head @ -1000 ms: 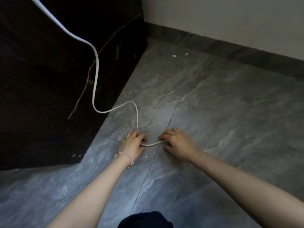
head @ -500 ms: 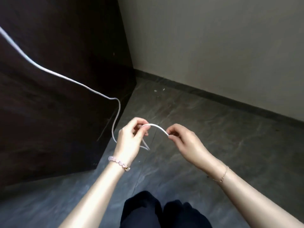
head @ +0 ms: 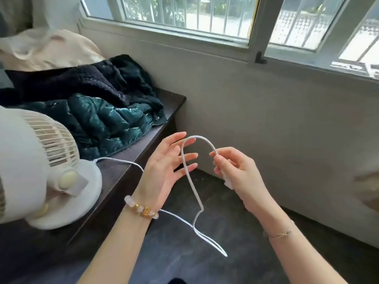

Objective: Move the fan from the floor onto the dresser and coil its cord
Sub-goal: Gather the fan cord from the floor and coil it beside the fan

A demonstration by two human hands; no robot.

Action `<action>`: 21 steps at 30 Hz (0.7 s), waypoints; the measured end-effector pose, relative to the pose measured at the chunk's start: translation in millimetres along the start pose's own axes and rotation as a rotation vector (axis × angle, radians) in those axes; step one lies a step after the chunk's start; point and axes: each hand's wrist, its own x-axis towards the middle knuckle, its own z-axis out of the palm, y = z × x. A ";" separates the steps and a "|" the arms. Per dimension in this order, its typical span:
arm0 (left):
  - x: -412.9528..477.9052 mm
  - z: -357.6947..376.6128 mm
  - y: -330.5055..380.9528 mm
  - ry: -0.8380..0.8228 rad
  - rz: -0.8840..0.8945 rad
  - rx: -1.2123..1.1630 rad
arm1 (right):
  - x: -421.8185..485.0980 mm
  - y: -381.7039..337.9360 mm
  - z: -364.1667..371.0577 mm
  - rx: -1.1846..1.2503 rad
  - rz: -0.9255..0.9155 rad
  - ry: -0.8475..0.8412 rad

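Observation:
A small white fan point(head: 39, 167) stands on the dark dresser point(head: 123, 160) at the left, its grille facing away. Its white cord point(head: 189, 177) leaves the base, runs off the dresser edge behind my left wrist, dips into a low loop and rises to an arch between my hands. My left hand point(head: 166, 167) is held up with fingers spread, the cord draped over them. My right hand point(head: 233, 167) pinches the cord's other side, with the white plug end in its palm.
A dark green quilted jacket point(head: 98, 117) and dark knit clothes lie heaped on the dresser behind the fan, with a beige cushion point(head: 45, 48) beyond. A white wall with a barred window point(head: 205, 15) is ahead. Dark floor point(head: 205, 263) lies below my hands.
I have risen from the floor; the view swung up from the floor to the dresser top and window. My hands lifted the cord, and my left fingers have opened out under it.

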 end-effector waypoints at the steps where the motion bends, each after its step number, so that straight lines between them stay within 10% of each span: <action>1: -3.3 1.7 14.0 -0.038 0.024 -0.059 | 3.4 -13.7 0.9 0.016 -0.010 -0.014; 11: -2.6 -25.3 48.8 0.222 0.075 0.198 | 72.4 -78.0 60.8 0.265 -0.116 -0.217; 21: 68.3 -82.8 87.5 0.545 0.241 -0.195 | 146.5 -87.3 151.0 0.085 -0.166 -0.402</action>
